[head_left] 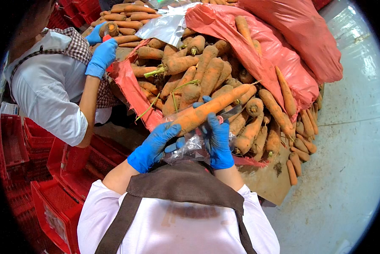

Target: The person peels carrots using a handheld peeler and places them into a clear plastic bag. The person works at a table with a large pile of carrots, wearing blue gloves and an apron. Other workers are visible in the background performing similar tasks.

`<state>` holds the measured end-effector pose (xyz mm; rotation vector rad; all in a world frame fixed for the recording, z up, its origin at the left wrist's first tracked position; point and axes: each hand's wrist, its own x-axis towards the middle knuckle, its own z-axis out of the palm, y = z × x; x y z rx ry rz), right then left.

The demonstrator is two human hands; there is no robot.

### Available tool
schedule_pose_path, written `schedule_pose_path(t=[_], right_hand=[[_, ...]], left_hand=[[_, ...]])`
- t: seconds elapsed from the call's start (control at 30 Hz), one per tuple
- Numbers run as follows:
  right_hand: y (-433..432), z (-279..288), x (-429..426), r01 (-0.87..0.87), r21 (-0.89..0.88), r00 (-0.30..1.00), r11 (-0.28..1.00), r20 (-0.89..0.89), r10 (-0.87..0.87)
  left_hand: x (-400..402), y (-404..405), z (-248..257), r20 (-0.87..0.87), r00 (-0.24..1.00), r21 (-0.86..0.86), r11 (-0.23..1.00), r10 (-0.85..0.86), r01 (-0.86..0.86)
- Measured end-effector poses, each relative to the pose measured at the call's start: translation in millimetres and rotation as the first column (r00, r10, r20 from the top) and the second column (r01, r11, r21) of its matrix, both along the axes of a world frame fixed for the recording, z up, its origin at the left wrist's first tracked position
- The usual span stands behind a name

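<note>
Both my hands wear blue gloves. My left hand grips the thick end of a long, soil-smeared carrot, which slants up to the right across my view. In my right hand is a knife; its blade points up and right, just below the carrot, and most of the handle is hidden by my fingers. Blue fingertips also show at the carrot's far side. Crumpled clear plastic lies between my hands, against my brown apron. Beyond them, dirty carrots fill an opened red woven sack.
At my left, a co-worker in blue gloves holds carrots near a carrot pile. Red plastic crates stand at lower left. More red sacks lie at the back right. Loose carrots line the board's edge.
</note>
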<state>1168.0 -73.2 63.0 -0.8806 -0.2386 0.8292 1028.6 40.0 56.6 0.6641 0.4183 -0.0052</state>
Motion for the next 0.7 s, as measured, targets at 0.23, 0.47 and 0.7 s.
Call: schedule_pose_path(t=[0.23, 0.47, 0.7], right_hand=[[4.1, -1.3, -1.2, 0.01, -0.052, 0.985, 0.999, -0.173, -0.019], [9.3, 1.5, -5.1, -0.046, -0.051, 0.968, 0.998, -0.249, 0.032], [9.3, -8.0, 0.4, -0.001, 0.006, 0.997, 1.0, -0.072, 0.002]], left_hand=[[0.5, -5.5, 21.4, -0.017, 0.999, -0.173, 0.984, 0.044, -0.046], [-12.6, 2.3, 18.1, 0.041, 0.995, 0.1, 0.991, -0.089, 0.085], [2.9, -7.6, 34.0, 0.151, 0.965, 0.514, 0.817, 0.213, -0.261]])
